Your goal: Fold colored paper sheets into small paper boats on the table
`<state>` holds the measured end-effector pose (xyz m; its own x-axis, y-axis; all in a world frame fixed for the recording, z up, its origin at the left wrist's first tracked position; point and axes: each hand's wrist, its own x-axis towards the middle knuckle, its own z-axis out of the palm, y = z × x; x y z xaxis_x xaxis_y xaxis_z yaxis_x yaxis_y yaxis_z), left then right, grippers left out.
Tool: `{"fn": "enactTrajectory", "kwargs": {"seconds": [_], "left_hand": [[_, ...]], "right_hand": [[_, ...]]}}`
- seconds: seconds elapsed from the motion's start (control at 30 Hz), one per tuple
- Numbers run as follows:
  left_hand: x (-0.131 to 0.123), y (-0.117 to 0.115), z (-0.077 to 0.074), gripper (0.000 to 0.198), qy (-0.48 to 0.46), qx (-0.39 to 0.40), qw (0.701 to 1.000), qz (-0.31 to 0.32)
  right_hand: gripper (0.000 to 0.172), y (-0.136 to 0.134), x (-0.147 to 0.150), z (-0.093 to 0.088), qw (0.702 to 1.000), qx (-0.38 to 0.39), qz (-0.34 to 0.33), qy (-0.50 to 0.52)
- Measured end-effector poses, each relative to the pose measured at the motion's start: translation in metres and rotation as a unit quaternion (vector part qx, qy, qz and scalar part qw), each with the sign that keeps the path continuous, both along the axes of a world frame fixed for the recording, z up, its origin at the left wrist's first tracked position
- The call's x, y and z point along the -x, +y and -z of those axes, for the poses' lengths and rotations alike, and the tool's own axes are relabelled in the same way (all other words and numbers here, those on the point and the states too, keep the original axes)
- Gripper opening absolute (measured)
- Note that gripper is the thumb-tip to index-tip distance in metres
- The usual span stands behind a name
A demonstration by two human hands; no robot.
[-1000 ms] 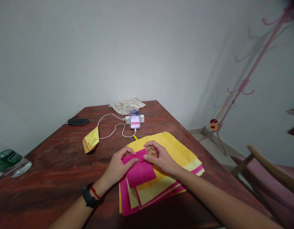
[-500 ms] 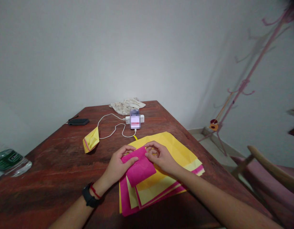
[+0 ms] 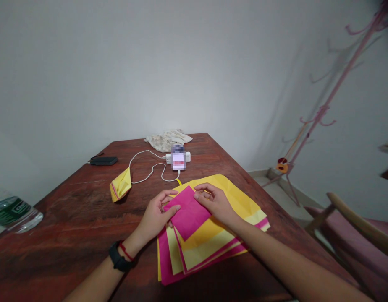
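A pink folded paper (image 3: 188, 214) is held between both hands, tilted so one corner points toward me. My left hand (image 3: 155, 214) pinches its left corner, with the thumb on top and fingers underneath. At the upper right edge my right hand (image 3: 216, 202) grips it between thumb and fingers. Under the hands lies a fanned stack of yellow, cream and pink paper sheets (image 3: 236, 197) on the wooden table (image 3: 71, 235). The undersides of the fingers are partly hidden by the paper.
Left of the stack stands a folded yellow paper piece (image 3: 121, 185). Farther back are a phone (image 3: 179, 162) on a white power bank (image 3: 188, 157), white cables, a dark device (image 3: 103, 161) and a cloth (image 3: 167, 139). A water bottle (image 3: 14, 214) is at left, a wooden-armed chair (image 3: 354, 218) at right.
The pink paper has turned and flattened out, from a rectangle with a rolled-looking lower edge to a squarer shape. Both hands shifted slightly with it.
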<state>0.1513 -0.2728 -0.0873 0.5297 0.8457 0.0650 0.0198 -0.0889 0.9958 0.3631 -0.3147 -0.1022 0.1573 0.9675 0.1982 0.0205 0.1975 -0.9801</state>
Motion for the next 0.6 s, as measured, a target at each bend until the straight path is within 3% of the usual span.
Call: {"fn": "enactTrajectory", "kwargs": {"seconds": [0.17, 0.3, 0.6], "left_hand": [[0.002, 0.009, 0.0, 0.049, -0.003, -0.043, 0.997, -0.058], [0.003, 0.012, 0.0, 0.044, -0.017, -0.062, 0.995, -0.076], [0.002, 0.014, 0.006, 0.039, -0.03, 0.013, 0.999, -0.022]], "right_hand": [[0.048, 0.0, 0.003, 0.003, 0.999, 0.02, -0.04, 0.013], [0.042, 0.0, 0.004, 0.005, 0.998, 0.027, -0.047, 0.019], [0.033, 0.005, -0.003, 0.002, 0.998, 0.017, 0.011, 0.067]]}}
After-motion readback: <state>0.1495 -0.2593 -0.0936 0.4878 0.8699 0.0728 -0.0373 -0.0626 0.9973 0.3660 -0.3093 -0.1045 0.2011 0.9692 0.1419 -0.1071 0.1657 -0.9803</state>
